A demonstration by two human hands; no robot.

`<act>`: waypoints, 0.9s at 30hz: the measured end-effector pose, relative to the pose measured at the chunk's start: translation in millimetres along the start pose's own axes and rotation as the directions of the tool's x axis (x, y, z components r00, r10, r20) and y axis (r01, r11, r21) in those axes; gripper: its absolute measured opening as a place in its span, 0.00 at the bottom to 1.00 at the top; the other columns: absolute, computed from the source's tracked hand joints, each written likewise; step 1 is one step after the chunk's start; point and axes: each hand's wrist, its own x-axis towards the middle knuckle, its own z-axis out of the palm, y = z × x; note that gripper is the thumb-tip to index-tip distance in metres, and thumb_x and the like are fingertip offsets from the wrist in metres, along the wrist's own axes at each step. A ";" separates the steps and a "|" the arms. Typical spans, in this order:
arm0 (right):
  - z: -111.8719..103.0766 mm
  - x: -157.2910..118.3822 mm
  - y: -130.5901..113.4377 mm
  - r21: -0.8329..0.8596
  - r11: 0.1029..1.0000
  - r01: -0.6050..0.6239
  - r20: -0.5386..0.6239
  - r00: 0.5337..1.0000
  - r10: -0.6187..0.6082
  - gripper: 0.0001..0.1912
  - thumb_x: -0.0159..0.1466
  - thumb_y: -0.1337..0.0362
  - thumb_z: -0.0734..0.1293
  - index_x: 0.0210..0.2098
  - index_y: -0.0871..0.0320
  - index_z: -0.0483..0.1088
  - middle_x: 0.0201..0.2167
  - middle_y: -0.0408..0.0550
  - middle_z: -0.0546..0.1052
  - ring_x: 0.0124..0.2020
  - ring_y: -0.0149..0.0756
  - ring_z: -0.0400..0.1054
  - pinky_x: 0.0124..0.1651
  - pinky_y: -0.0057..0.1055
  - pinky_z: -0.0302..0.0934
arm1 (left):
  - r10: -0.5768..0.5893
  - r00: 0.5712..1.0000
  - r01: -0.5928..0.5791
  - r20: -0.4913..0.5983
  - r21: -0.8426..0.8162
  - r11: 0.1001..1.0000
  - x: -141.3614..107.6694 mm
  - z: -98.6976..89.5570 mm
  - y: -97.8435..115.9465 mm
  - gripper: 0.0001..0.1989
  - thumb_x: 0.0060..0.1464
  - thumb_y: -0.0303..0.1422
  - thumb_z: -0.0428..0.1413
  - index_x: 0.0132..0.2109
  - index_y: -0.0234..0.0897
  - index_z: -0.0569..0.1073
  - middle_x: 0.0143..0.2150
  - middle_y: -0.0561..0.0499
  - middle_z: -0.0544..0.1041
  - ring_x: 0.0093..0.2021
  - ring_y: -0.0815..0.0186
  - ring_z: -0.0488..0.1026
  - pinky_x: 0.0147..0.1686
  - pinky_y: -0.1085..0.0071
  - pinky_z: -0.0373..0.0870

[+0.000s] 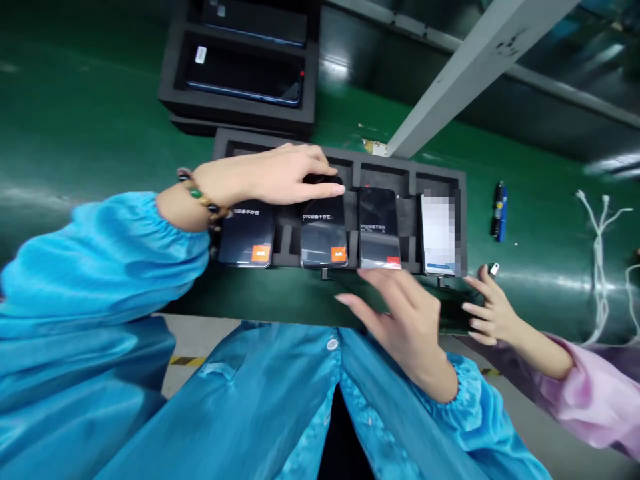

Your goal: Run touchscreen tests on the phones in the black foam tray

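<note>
Curled fingers (314,160) of the left hand (280,175) lie at the upper end of the second phone (323,230) from the left, thumb across its screen; whether they grip it, I cannot tell. On the right hand (407,320), thumb and fingers stand apart, grasping nothing, some fingertips right at the lower edge of the third phone (379,213), though contact is unclear. Both phones sit in compartments of a dark foam tray (220,143), between the first phone (245,240), partly hidden by the left forearm, and a fourth phone (439,230) with a white screen. Below the second, a small connector (325,274) juts out. Farther right, a co-worker's hand (493,310) with a pink sleeve (595,400) is near the fourth phone. Beyond lie pens (500,213) and white cables (599,267) on the green table (75,133); behind the tray stand stacked foam trays (173,90) holding more phones
</note>
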 end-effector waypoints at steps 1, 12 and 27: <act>-6.1 -6.9 8.2 0.041 0.999 0.004 -0.125 0.992 0.001 0.10 0.77 0.56 0.71 0.52 0.54 0.77 0.43 0.51 0.88 0.42 0.44 0.83 0.45 0.39 0.72 | 0.015 1.000 -0.015 -0.013 0.005 1.000 -3.6 -3.0 -2.0 0.36 0.72 0.62 0.49 0.64 0.40 0.82 0.65 0.40 0.79 0.66 0.46 0.76 0.72 0.49 0.66; -6.7 -13.2 31.6 0.018 0.988 -0.155 -0.284 0.946 0.154 0.16 0.73 0.64 0.73 0.59 0.52 0.73 0.54 0.50 0.86 0.61 0.50 0.77 0.67 0.53 0.67 | -0.279 0.776 0.274 -0.566 -0.097 0.957 -104.2 -44.8 -25.3 0.33 0.76 0.58 0.49 0.67 0.39 0.81 0.61 0.47 0.83 0.67 0.47 0.78 0.72 0.40 0.69; 29.2 -7.1 70.9 0.408 0.911 0.065 -0.369 0.924 0.099 0.15 0.76 0.68 0.64 0.56 0.50 0.78 0.50 0.50 0.88 0.60 0.50 0.78 0.60 0.54 0.75 | -0.265 0.220 -0.262 -0.939 -0.319 0.911 -91.6 -4.9 -145.1 0.27 0.69 0.54 0.61 0.46 0.29 0.84 0.34 0.49 0.82 0.32 0.73 0.79 0.33 0.75 0.72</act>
